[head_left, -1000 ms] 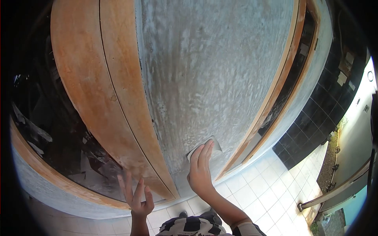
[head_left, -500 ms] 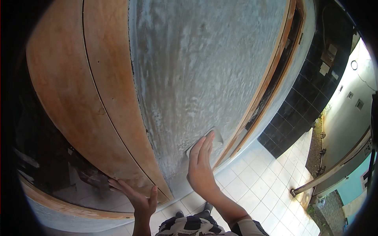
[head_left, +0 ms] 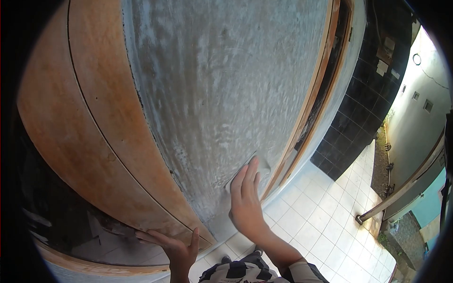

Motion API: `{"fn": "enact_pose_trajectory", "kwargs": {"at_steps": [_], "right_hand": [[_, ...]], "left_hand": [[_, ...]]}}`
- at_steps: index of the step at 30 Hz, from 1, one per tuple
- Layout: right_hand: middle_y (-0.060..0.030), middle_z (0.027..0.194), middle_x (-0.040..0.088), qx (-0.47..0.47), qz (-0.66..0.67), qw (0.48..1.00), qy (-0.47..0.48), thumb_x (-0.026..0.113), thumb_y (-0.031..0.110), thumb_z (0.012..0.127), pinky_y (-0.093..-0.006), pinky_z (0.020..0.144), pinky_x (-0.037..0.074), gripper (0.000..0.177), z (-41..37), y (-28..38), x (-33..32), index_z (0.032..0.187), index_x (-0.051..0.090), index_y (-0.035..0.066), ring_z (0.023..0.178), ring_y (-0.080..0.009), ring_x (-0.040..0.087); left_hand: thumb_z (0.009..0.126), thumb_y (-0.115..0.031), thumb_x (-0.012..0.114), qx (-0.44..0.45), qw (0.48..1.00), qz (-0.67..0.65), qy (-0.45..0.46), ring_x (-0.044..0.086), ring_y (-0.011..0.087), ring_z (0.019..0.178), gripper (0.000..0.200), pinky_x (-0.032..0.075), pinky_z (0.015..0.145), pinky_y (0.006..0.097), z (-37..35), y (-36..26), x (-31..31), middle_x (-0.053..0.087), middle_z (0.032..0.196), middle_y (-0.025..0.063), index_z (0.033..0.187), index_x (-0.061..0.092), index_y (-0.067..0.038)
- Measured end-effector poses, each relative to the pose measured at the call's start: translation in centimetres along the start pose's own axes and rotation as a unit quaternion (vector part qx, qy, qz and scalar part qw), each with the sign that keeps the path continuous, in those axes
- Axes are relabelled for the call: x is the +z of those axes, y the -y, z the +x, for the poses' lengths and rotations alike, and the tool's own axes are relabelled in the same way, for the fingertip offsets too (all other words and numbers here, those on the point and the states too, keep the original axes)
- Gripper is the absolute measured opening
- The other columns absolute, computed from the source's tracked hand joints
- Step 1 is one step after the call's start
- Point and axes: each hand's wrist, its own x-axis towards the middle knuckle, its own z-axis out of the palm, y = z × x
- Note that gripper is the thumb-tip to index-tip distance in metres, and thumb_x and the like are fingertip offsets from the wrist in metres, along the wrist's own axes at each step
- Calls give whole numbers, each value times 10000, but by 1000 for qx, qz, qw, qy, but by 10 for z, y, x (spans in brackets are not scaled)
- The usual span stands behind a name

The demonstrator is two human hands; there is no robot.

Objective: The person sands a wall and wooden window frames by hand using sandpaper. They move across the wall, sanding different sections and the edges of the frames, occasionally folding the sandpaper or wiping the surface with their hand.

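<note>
My right hand (head_left: 247, 203) lies against the grey, patchy wall (head_left: 212, 85), its fingers together and pressing a thin, pale sheet of sandpaper (head_left: 264, 170) to the surface. Much of the sheet is hidden under the fingers; its edges show on both sides of them. Lower left, my left hand (head_left: 177, 247) rests on the lower part of the orange-brown wooden frame (head_left: 118, 137), beside the dark glass (head_left: 61, 203). Its thumb is spread from the fingers and it holds nothing.
Right of the wall panel stands another narrow wooden frame (head_left: 309, 108). Beyond it are black wall tiles (head_left: 358, 104). White floor tiles (head_left: 325, 212) extend below, with a post (head_left: 401, 198) at the right. My feet (head_left: 226, 259) are near the wall's base.
The view has tilted a little, so the wall and frames lean differently. My right hand still presses the sheet on the wall, slightly farther right. My left hand stays on the wooden frame.
</note>
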Motion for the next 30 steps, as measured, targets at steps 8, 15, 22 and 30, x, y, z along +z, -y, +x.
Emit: {"fn": "enact_pose_trajectory", "kwargs": {"at_steps": [8,15,22,30], "right_hand": [[-545,1467,126,-32,-16,996,79,451,-110,852,-639,1126,333,615,-27,13,13,1407,229,-252,1406,-655,210],[-538,1474,112,33,39,999,-7,448,-128,853,-662,1101,355,625,-25,12,27,1408,189,-255,1404,-661,192],[-581,1436,69,106,66,991,-40,451,-158,849,-645,1103,372,617,-7,-14,21,1390,180,-279,1374,-696,196],[-568,1455,19,143,121,982,-10,428,-183,847,-593,1145,345,659,-11,-19,28,1416,106,-273,1380,-703,139]], "left_hand": [[809,-635,716,-18,1000,16,5,-428,561,1344,1416,-164,1059,741,-2,6,7,-424,1455,404,1477,-351,13],[807,-696,667,6,998,58,12,-412,575,1347,1410,-88,1077,759,0,6,5,-424,1452,406,1478,-334,37],[808,-351,848,-57,987,-100,116,-3,553,1484,1406,181,1193,522,-10,11,-3,-351,1484,431,1463,-313,95],[767,-493,847,-14,991,125,52,-147,624,1437,1465,137,1146,681,1,-14,-13,-389,1457,432,1471,-299,88]]}}
